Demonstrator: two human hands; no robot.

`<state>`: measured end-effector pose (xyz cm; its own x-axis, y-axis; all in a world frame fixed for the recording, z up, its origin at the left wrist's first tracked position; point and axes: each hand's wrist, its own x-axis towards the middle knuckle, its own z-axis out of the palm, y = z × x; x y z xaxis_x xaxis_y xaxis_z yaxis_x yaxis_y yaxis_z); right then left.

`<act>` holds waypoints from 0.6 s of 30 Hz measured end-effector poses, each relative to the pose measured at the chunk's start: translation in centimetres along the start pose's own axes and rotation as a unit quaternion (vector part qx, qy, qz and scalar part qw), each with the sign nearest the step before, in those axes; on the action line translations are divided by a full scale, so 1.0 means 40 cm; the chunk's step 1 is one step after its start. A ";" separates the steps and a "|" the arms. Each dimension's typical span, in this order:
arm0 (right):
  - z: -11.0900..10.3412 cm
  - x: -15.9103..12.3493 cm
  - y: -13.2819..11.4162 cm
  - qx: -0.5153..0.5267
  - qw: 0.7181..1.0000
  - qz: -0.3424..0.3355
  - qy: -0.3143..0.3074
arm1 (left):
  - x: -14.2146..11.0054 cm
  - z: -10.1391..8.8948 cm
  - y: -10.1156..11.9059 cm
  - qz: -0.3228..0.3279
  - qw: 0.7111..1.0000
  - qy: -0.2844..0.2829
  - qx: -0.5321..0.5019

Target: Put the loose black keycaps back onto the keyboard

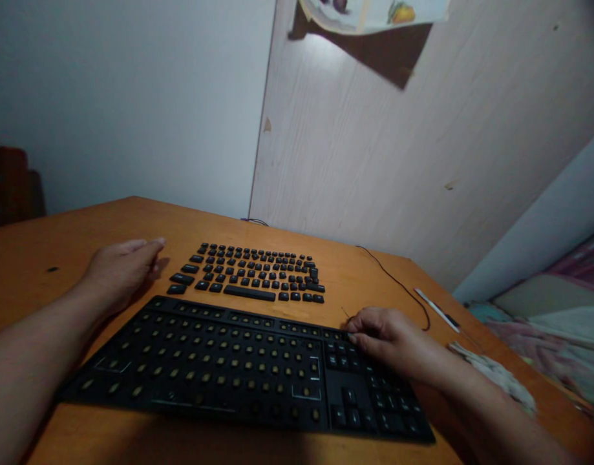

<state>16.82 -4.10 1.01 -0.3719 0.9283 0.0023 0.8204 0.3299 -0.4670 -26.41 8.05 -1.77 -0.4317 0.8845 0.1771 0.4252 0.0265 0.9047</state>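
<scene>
A black keyboard (219, 368) lies on the orange wooden table (59, 239), most of its keycaps off and the bare switches showing; the keypad block at its right still has caps. Behind it several removed black keycaps (251, 274) are laid out in rows. My left hand (122, 268) rests flat on the table left of the keycaps, fingers stretched out and empty. My right hand (386, 336) lies over the keyboard's upper right part, fingers curled with the tips pressed on a key there.
A thin black cable (398, 284) runs across the table behind my right hand. A white pen-like stick (437, 310) and a crumpled cloth (495, 371) lie near the right edge. A wooden panel stands close behind the table; bedding shows at right.
</scene>
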 end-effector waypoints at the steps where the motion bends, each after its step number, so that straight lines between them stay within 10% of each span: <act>1: 0.000 0.000 0.001 0.003 1.000 0.005 -0.002 | 0.004 0.000 -0.005 0.001 1.000 0.002 0.003; 18: 0.006 0.001 0.010 0.037 0.999 -0.001 -0.006 | 0.004 0.004 -0.009 -0.007 1.000 0.001 -0.011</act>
<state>17.03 -3.97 0.60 -0.3791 0.9253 -0.0070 0.7857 0.3179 -0.5306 -26.53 8.27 -2.13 -0.4396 0.8829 0.1652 0.4008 0.0282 0.9157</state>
